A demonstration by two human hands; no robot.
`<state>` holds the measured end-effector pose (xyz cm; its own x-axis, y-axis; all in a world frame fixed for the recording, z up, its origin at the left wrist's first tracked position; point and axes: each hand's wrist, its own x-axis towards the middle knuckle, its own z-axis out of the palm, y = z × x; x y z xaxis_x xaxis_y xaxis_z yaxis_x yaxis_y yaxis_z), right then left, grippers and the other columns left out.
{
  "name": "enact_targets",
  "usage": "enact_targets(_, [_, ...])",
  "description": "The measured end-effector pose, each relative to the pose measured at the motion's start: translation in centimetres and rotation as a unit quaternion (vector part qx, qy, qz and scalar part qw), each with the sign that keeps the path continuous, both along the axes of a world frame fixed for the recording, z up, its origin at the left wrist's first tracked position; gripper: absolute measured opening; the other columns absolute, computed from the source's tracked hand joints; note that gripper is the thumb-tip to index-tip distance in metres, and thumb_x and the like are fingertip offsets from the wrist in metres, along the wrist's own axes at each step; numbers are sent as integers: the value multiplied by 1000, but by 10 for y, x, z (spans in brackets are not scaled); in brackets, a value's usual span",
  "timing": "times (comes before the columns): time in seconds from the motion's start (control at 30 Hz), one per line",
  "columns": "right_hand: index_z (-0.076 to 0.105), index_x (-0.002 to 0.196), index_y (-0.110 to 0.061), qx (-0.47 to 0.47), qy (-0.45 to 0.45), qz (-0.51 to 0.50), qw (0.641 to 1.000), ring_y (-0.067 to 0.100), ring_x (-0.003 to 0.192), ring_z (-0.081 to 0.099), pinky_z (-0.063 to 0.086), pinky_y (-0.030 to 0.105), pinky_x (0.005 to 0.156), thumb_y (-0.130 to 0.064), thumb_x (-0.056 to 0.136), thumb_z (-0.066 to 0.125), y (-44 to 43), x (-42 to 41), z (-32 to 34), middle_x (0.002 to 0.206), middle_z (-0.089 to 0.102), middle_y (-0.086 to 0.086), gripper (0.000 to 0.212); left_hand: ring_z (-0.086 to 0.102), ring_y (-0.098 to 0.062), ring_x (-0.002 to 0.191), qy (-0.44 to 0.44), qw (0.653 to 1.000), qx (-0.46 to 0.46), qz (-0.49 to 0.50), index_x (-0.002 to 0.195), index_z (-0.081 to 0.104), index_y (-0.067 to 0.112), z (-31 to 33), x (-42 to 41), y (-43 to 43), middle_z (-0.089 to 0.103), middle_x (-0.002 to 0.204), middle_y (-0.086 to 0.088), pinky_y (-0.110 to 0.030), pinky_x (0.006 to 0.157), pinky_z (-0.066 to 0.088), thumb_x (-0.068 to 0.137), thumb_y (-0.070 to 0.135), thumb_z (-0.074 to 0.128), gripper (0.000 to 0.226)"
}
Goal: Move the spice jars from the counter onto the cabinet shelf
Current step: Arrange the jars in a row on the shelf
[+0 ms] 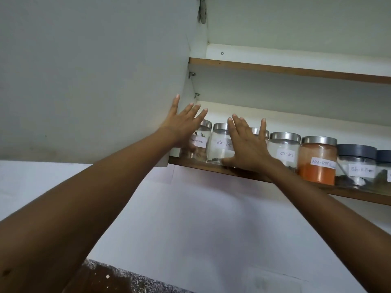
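Observation:
Several glass spice jars stand in a row along the front of the lower cabinet shelf (359, 196). From the left: a steel-lidded jar (200, 142), one labelled black pepper (220, 142), a jar mostly hidden behind my right hand, a cloves jar (284, 151), a red chilli powder jar (317, 161), and a grey-lidded jar (356, 166). My left hand (183, 125) is spread flat in front of the leftmost jar, fingers reaching the door's edge. My right hand (247, 144) is spread flat against the fronts of the second and third jars. Neither hand holds anything.
The white cabinet door (95, 77) hangs open on the left, close to my left hand. An upper shelf (296, 69) sits above the jars. A white wall runs below the cabinet, and a speckled counter corner (118, 278) shows at the bottom.

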<state>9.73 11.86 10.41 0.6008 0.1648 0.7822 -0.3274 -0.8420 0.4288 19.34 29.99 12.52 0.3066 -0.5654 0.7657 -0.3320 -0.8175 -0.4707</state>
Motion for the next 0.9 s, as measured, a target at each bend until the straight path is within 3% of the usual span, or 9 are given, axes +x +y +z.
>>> enact_targets(0.1, [-4, 147, -5, -10, 47, -41, 998, 22, 144, 9, -18, 64, 103, -55, 71, 69, 4, 2, 21, 156, 6, 11, 117, 41, -25, 131, 35, 999, 20, -13, 146, 13, 14, 8, 1, -4, 40, 143, -10, -59, 105, -19, 72, 61, 66, 102])
enact_targets(0.2, [9, 145, -3, -6, 72, -56, 996, 24, 133, 35, -18, 63, 102, -48, 67, 75, 8, 4, 27, 144, 33, 11, 112, 53, -26, 118, 15, 1000, 14, -19, 139, 26, 14, 8, 4, -9, 48, 133, -9, -55, 109, -15, 68, 54, 73, 94])
enact_targets(0.3, [31, 131, -7, -4, 54, -36, 998, 24, 117, 47, -14, 62, 106, -40, 65, 78, 7, 7, 25, 124, 46, 7, 87, 52, -28, 118, 1, 1000, 20, -12, 138, 27, 11, 9, 5, -11, 48, 132, -11, -50, 113, -9, 66, 56, 75, 97])
enact_targets(0.4, [37, 121, -8, -18, 35, -35, 999, 23, 110, 49, -11, 59, 109, -41, 67, 77, 9, 9, 24, 115, 49, 6, 75, 50, -29, 121, 2, 999, 32, -14, 139, 26, 10, 12, 4, -12, 46, 135, -13, -47, 115, -5, 64, 58, 75, 101])
enact_targets(0.63, [38, 121, -6, -38, 41, -45, 997, 25, 111, 49, -2, 50, 115, -47, 64, 78, 14, 13, 25, 118, 49, 9, 82, 50, -28, 121, 4, 999, 45, -17, 137, 26, 6, 15, 5, -15, 48, 131, -14, -43, 117, -1, 62, 60, 75, 105])
enact_targets(0.9, [36, 128, -3, -78, 62, -114, 989, 24, 112, 53, -5, 49, 115, -50, 68, 75, 19, 31, 29, 120, 52, 11, 85, 44, -25, 124, 19, 999, 51, 3, 134, 29, 5, 13, 14, -31, 49, 129, -11, -41, 117, 4, 64, 54, 78, 99])
